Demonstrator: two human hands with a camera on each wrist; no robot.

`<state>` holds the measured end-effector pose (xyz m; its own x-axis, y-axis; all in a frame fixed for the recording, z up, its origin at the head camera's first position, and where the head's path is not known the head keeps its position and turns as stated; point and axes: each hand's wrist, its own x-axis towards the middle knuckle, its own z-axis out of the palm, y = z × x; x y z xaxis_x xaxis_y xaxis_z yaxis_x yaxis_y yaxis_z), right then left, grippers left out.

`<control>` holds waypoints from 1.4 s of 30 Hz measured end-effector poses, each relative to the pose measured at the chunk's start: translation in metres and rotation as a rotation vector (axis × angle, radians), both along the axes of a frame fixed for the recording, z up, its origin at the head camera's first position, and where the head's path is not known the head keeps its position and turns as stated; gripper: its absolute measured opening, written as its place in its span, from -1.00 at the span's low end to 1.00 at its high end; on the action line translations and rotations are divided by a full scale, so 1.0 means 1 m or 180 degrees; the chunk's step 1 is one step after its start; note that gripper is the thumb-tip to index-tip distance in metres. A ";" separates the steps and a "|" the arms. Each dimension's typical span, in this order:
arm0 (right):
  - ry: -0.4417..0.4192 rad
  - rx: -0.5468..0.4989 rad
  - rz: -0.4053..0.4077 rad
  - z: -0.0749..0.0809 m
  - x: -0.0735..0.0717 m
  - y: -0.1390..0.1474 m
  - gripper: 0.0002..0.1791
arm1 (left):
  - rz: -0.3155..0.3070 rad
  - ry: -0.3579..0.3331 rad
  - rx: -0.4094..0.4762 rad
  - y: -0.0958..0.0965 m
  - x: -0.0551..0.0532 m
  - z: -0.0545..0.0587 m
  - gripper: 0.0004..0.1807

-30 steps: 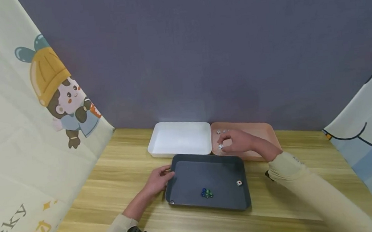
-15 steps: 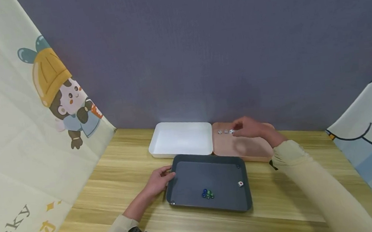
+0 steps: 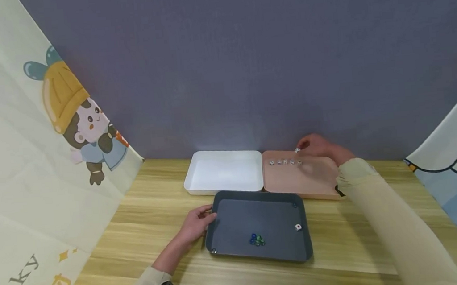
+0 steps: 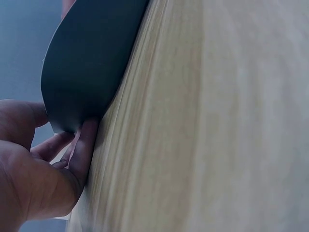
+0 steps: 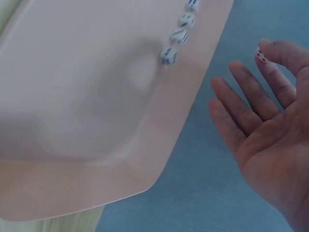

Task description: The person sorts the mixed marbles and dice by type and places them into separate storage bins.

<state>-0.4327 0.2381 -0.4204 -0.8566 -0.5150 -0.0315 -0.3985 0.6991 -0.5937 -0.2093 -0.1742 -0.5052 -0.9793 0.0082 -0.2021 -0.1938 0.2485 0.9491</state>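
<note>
My right hand pinches a white die between thumb and index finger, above the back of the pink tray. In the right wrist view the die shows red dots, and the other fingers are spread loosely. Below it, a row of several white dice lies along the tray's back side. My left hand grips the left side of the dark grey tray, thumb at the rim and fingers against the outer wall.
A white tray stands left of the pink one. Blue and green marbles sit in the dark tray, with one die at its right and small clear marbles near two corners. A dark backdrop rises behind the trays.
My right hand has moved from the pink tray's front left to its back, rightward along the row, and is now raised with a die. The left hand keeps its place on the dark tray.
</note>
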 end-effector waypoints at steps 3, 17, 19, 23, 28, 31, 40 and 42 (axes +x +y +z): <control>-0.0009 0.0065 -0.0136 -0.002 -0.006 0.007 -0.62 | -0.0021 0.0017 0.0035 0.001 0.000 0.000 -0.52; -0.0451 -0.0170 -0.0662 -0.030 -0.010 0.027 -0.52 | -0.0052 0.0031 0.0009 0.001 0.004 0.003 -0.52; -0.0528 -0.0244 -0.0755 -0.035 -0.012 0.028 -0.52 | -0.0046 0.0022 0.0013 0.000 0.002 -0.001 -0.52; -0.0628 -0.0389 -0.0916 -0.044 -0.015 0.031 -0.52 | -0.0059 0.0008 0.0000 -0.001 0.001 -0.002 -0.52; -0.1039 -0.0968 -0.1086 -0.055 -0.012 0.030 -0.47 | -0.0073 0.0012 0.0002 -0.004 0.000 -0.004 -0.52; -0.1314 -0.1319 -0.1201 -0.065 -0.010 0.031 -0.45 | -0.0070 0.0007 0.0003 -0.005 0.002 -0.004 -0.51; -0.1093 -0.1038 -0.1188 -0.078 -0.004 0.032 -0.49 | -0.0084 0.0005 0.0006 -0.010 0.006 -0.003 -0.51; -0.1135 -0.1041 -0.1147 -0.079 -0.002 0.032 -0.48 | -0.0094 -0.0009 0.0002 -0.012 0.007 -0.003 -0.50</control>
<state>-0.4344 0.2702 -0.4999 -0.9448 -0.2255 -0.2379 0.0928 0.5118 -0.8541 -0.2027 -0.1860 -0.5086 -0.9781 0.0372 -0.2049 -0.1891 0.2536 0.9487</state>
